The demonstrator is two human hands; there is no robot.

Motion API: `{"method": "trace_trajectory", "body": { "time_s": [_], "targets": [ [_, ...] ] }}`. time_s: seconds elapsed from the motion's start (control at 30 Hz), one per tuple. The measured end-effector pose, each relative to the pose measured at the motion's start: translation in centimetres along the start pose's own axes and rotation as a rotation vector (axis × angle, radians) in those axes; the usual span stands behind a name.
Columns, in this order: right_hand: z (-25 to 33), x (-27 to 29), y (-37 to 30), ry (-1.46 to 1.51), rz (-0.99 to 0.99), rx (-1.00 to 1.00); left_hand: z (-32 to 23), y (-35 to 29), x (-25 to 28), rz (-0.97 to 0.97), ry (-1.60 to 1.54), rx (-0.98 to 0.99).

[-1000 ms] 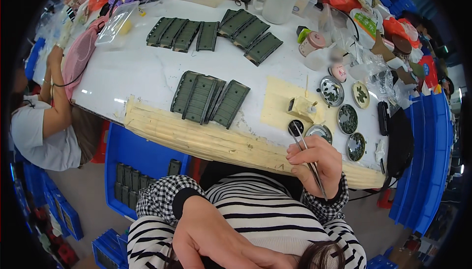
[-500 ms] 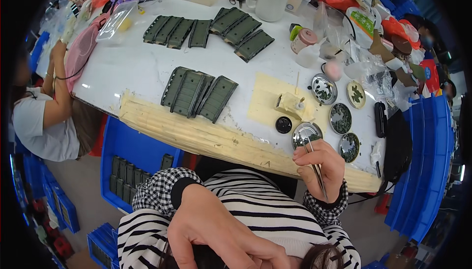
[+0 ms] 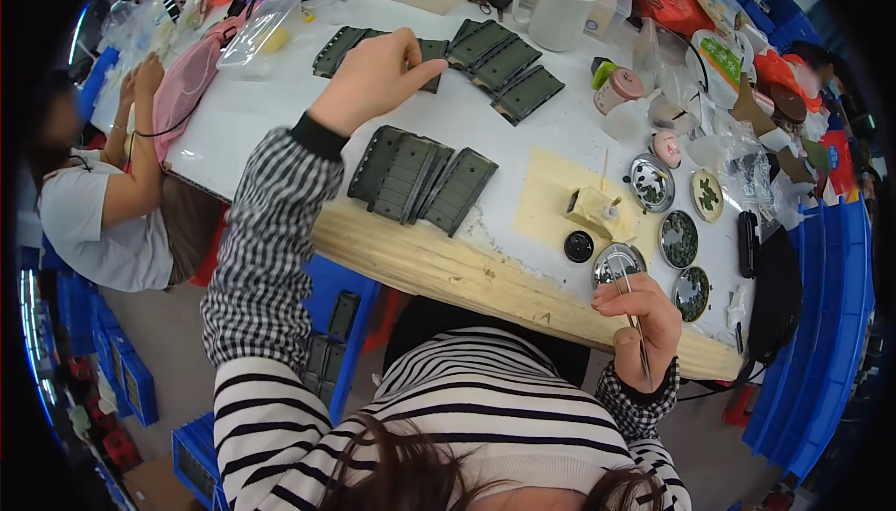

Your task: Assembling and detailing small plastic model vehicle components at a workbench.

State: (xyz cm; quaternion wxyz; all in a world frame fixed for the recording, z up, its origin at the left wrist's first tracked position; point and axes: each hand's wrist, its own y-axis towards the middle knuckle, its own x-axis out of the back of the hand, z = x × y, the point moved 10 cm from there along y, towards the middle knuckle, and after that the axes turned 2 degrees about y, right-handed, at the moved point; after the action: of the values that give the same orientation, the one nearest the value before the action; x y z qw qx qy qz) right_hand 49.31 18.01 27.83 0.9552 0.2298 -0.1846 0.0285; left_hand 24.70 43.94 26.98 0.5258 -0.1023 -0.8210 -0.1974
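The left hand (image 3: pixel 378 82), tucked close to the body a moment ago, has gone out over the surface (image 3: pixel 303 128) to the far-left green pieces (image 3: pixel 336 50), hiding some. Its checked sleeve (image 3: pixel 271 231) now crosses the blue bin (image 3: pixel 333 280), covering much of it. The tweezers (image 3: pixel 642 352), tips earlier over the black lid (image 3: pixel 578 247), now point across the silver dish (image 3: pixel 607 256).

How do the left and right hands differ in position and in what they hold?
The left hand is over the back-left cluster of dark green ribbed panels, while the right hand is at the table's near edge.
The right hand grips metal tweezers; no held object shows in the left hand, though some fingers are hidden.
Both hands are bare, with black-and-white checked sleeves.
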Motion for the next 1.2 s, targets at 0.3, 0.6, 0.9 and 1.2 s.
{"method": "trace_trajectory", "body": {
  "time_s": [0.3,0.6,0.9,1.2],
  "targets": [
    [-0.8,1.0,-1.5,0.003,-0.1,-0.04,1.5,4.4,-4.4,0.059,0.36,-0.039],
    [-2.6,5.2,-2.5,-0.051,-0.292,-0.221,-4.5,-7.4,4.6,-0.167,-0.377,-0.044],
    [-0.3,-1.9,3.0,0.036,-0.037,0.004,-15.7,-13.3,-1.5,0.173,-0.493,-0.41],
    [0.1,-0.3,-0.6,0.2,-0.329,0.065,-15.4,-15.9,-9.2,0.405,-1.847,0.044]
  ]
}}
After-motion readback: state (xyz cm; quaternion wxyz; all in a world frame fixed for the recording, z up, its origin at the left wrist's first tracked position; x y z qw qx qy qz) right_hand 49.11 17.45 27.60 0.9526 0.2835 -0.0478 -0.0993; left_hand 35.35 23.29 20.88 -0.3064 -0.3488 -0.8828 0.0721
